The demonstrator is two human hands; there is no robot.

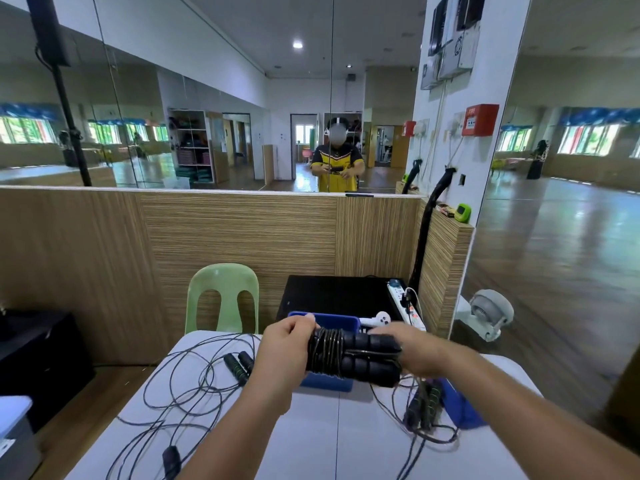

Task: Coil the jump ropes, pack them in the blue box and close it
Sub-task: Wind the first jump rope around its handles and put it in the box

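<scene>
Both hands hold one coiled jump rope above the blue box. Its two black foam handles lie side by side with the cord wound around their left end. My left hand grips that wound end. My right hand grips the right end of the handles. An uncoiled rope sprawls in loose loops over the left of the white table, its black handles lying together. Another rope with black and green handles lies at the right, beside the blue lid.
A pale green plastic chair stands behind the table. A black cabinet carries a white power strip. A wooden partition with mirrors rises behind. A grey fan sits on the floor at right. A dark case stands left.
</scene>
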